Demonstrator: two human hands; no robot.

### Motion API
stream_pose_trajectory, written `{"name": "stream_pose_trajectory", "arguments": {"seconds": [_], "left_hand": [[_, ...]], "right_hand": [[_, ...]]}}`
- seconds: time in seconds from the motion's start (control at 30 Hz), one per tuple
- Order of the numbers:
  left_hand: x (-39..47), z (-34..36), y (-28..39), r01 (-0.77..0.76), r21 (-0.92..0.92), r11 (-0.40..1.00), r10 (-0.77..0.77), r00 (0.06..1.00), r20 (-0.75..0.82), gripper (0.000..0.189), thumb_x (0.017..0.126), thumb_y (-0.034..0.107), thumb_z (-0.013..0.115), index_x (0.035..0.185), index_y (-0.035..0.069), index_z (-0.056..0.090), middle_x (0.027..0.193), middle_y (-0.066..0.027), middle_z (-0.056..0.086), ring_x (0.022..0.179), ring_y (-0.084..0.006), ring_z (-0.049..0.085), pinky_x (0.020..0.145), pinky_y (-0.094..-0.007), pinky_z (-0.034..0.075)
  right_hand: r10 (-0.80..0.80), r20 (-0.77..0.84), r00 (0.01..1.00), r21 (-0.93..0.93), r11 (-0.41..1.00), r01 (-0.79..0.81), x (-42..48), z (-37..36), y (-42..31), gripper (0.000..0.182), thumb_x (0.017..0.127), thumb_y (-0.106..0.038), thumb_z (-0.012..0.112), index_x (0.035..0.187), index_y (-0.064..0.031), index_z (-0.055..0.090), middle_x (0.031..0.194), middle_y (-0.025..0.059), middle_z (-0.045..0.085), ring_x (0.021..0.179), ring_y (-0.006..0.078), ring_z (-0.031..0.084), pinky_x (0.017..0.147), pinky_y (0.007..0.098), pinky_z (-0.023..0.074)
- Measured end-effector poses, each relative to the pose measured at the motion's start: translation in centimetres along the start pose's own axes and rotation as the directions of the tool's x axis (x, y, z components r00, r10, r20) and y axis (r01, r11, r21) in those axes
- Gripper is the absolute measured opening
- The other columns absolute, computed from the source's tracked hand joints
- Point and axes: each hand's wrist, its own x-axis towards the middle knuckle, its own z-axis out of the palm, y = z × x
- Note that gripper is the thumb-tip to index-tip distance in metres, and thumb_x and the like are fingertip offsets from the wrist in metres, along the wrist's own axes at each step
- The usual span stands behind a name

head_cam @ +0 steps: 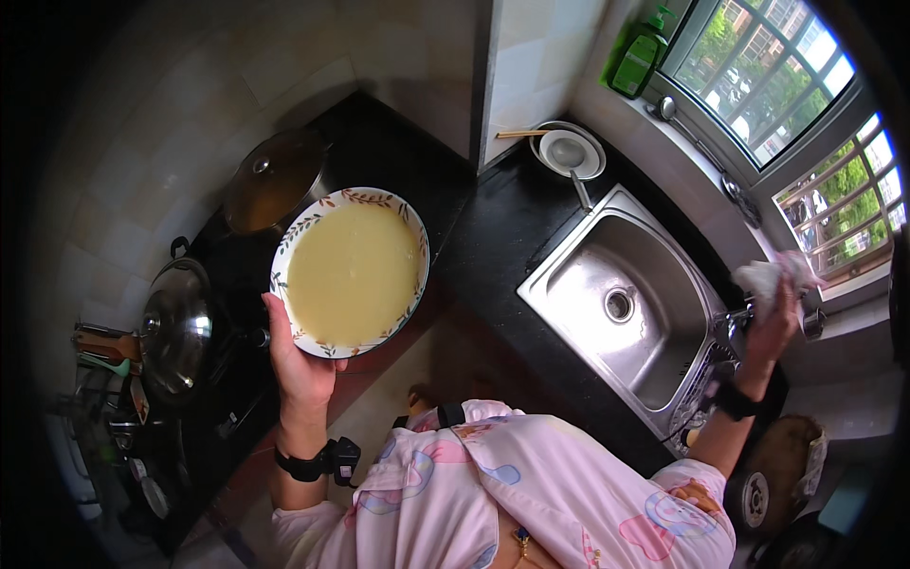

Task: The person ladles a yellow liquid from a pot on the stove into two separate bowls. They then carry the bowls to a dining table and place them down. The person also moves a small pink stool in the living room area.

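Note:
My left hand [306, 363] grips the near rim of a patterned shallow bowl [350, 350], with my thumb on the edge. A smooth pale-yellow liquid or set mixture [353, 274] fills the bowl, which is held up beside the stove. Far to the right, past the sink, my right hand [776, 316] is closed on a crumpled white and pink cloth [768, 279] near the faucet [732, 320]. The steel sink [604, 277] lies between my hands, with its drain showing.
Left are a lidded pot [274, 181], a lidded pan [178, 331] and utensils [106, 348]. Behind the sink stand stacked dishes with a small strainer [569, 153] and chopsticks [521, 134]. A green pump bottle [638, 60] and a ladle [667, 108] are on the windowsill.

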Motion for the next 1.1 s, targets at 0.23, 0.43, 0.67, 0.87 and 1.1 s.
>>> {"name": "stream_pose_trajectory", "arguments": {"seconds": [0.23,0.43,0.67,0.87,1.1], "left_hand": [[0.4,0.0,-0.8,-0.018,0.09,0.996,0.032,0.987,-0.157,0.064,0.092,0.065,0.035,0.122,0.011,0.051,0.09,-0.0033,0.064,0.057,-0.0119,0.06,0.03,-0.0217,0.037],[0.1,1.5,-0.4,-0.05,0.191,0.98,0.102,0.956,-0.274,0.063,0.093,0.065,0.035,0.123,0.012,0.05,0.093,-0.0029,0.064,0.058,-0.0126,0.06,0.031,-0.0221,0.037],[0.8,2.5,-1.5,-0.171,0.178,0.969,0.23,0.888,-0.397,0.062,0.092,0.064,0.038,0.123,0.011,0.049,0.096,-0.0027,0.063,0.06,-0.0117,0.06,0.03,-0.0216,0.035],[0.9,1.3,-2.4,-0.273,0.071,0.959,0.273,0.837,-0.475,0.064,0.093,0.06,0.044,0.135,0.012,0.044,0.121,-0.0011,0.058,0.097,-0.0155,0.061,0.063,-0.0268,0.053],[2.3,2.7,-3.5,-0.398,-0.003,0.918,0.334,0.774,-0.537,0.064,0.095,0.056,0.042,0.14,0.01,0.039,0.139,-0.0045,0.047,0.123,-0.023,0.048,0.101,-0.0392,0.04]], "right_hand": [[0.693,0.49,0.528,0.023,0.596,-0.803,-14.0,15.3,11.2,0.029,0.089,-0.02,0.06,0.11,-0.0004,0.062,0.096,0.008,0.065,0.084,0.0149,0.063,0.07,0.0264,0.0517],[0.425,0.625,0.655,-0.174,0.894,-0.413,-13.2,26.6,15.6,0.033,0.089,-0.03,0.062,0.105,-0.0011,0.063,0.084,0.0044,0.063,0.066,0.0116,0.06,0.055,0.0235,0.0477],[0.322,0.838,0.44,-0.451,0.863,0.227,-13.6,35.5,23.2,0.053,0.087,-0.04,0.059,0.126,-0.0041,0.052,0.113,0.0206,0.059,0.103,0.0388,0.058,0.084,0.0444,0.0488],[0.39,0.896,0.213,-0.444,0.77,0.457,-16.6,41.8,26.4,0.069,0.093,-0.058,0.037,0.142,-0.0087,0.037,0.151,0.0288,0.018,0.142,0.0449,0.012,0.115,0.051,0.0107],[0.283,0.954,0.099,-0.282,0.74,0.61,-12.9,53.3,28.1,0.059,0.09,-0.042,0.041,0.141,-0.0133,0.041,0.151,0.0278,0.018,0.142,0.0454,0.01,0.115,0.0529,0.0049]]}}
